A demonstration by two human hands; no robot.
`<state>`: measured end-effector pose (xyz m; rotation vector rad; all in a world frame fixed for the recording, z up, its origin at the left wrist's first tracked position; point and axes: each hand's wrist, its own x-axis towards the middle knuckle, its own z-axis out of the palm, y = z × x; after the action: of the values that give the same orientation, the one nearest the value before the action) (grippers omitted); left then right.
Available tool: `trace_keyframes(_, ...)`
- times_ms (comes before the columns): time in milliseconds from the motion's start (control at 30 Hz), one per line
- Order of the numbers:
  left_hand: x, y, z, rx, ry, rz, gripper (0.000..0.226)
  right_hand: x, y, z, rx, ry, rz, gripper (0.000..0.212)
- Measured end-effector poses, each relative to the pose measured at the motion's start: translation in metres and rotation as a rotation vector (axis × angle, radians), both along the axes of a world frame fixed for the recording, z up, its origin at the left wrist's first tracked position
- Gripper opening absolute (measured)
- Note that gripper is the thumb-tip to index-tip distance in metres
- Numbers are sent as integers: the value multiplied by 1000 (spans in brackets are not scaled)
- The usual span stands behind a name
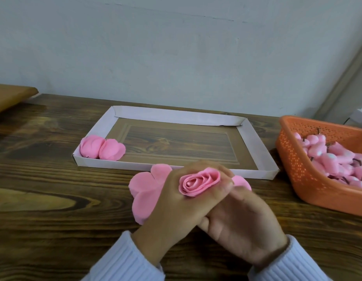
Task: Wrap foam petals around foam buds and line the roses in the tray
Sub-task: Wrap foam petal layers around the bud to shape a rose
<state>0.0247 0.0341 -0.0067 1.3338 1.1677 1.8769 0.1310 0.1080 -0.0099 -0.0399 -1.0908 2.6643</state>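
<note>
Pale ribbed sleeves (125, 260) come first, then the left hand (170, 201) and right hand (239, 222), both curled round a half-wrapped pink foam rose (198, 182) by the near edge of the flat white cardboard tray (265, 157). If the fingers loosen, its soft petals could spring open.

The left hand (172, 201) and right hand (243, 224) hold a rose (198, 182); petals (144, 191) beneath them, tray (176, 115) beyond, basket (297, 165) right.

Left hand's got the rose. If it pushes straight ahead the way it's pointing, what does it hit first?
Likely the near wall of the white tray, just beyond the left hand and rose; depth is unclear.
</note>
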Motion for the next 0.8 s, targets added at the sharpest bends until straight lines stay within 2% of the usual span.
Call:
trace_keyframes(67,0,-1,1,-23,8,-4,16,0,0,1,52,-95,-21,39)
trace_keyframes(167,0,-3,3,-50,26,-23,17,0,-5,-4,102,-234,-109,42)
trace_keyframes(233,1,-2,3,-48,49,-16,18,-1,-8,-5,77,-170,-124,49)
trace_keyframes(367,0,-2,2,-70,72,21,21,-2,-11,-1,57,-62,-119,46)
trace_keyframes(433,1,-2,2,-55,63,18,21,-3,-10,0,1,-67,-82,56)
trace_keyframes(567,2,-2,2,-62,54,0,23,-3,-6,-1,20,-139,-83,48)
trace_keyframes(800,3,-1,0,-28,107,25,24,-1,-8,-3,-46,-16,-97,57)
